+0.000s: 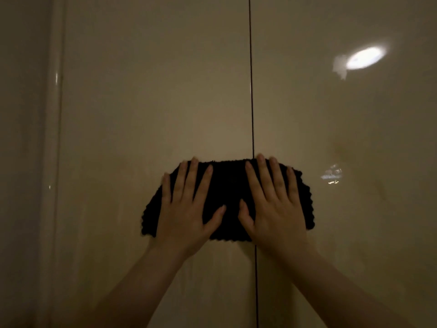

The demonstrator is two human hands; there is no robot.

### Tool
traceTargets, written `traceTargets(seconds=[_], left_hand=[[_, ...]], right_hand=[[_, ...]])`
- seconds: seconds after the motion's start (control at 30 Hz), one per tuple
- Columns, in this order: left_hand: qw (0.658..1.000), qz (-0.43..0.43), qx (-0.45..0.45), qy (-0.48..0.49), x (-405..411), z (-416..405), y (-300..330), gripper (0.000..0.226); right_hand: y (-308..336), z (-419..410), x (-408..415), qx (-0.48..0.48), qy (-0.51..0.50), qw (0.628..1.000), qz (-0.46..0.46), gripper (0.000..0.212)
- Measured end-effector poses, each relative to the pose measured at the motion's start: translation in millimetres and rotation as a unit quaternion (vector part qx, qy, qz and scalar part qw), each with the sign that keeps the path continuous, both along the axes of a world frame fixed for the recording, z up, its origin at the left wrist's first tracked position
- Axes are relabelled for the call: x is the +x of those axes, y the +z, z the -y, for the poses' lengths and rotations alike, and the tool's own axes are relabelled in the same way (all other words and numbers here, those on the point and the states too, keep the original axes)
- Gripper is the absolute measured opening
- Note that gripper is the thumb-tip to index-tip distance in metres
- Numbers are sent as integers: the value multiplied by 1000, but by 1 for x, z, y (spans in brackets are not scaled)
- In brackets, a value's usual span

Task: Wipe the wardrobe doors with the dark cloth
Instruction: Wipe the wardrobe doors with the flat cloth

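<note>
A dark knitted cloth [230,185] lies flat against two glossy beige wardrobe doors, spanning the thin vertical gap [251,91] between the left door [153,91] and the right door [343,114]. My left hand [186,209] presses flat on the cloth's left half, fingers spread and pointing up. On the right half my right hand [274,204] presses in the same way. Both palms hold the cloth against the doors; neither hand curls around it.
A rounded vertical post or frame edge [55,138] borders the left door. A bright ceiling-light reflection [365,58] shines on the right door, with a smaller glint [332,177] lower down.
</note>
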State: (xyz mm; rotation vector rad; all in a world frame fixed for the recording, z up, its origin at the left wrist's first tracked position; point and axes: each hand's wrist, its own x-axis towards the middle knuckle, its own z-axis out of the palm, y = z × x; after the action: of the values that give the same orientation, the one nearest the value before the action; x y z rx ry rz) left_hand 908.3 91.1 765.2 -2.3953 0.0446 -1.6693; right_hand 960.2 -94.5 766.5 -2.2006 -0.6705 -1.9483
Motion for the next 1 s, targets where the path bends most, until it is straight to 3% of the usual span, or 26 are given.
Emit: traceTargets(seconds=[0.37, 0.77, 1.0], left_hand=[[999, 11, 41, -12, -2, -28, 38, 77], [998, 61, -5, 8, -23, -124, 126, 75], [998, 69, -2, -4, -29, -157, 138, 74]], right_hand=[[25, -24, -2, 13, -6, 1000, -6, 69], [129, -121, -21, 7, 15, 1000, 17, 71], [141, -154, -25, 20, 20, 999, 26, 70]])
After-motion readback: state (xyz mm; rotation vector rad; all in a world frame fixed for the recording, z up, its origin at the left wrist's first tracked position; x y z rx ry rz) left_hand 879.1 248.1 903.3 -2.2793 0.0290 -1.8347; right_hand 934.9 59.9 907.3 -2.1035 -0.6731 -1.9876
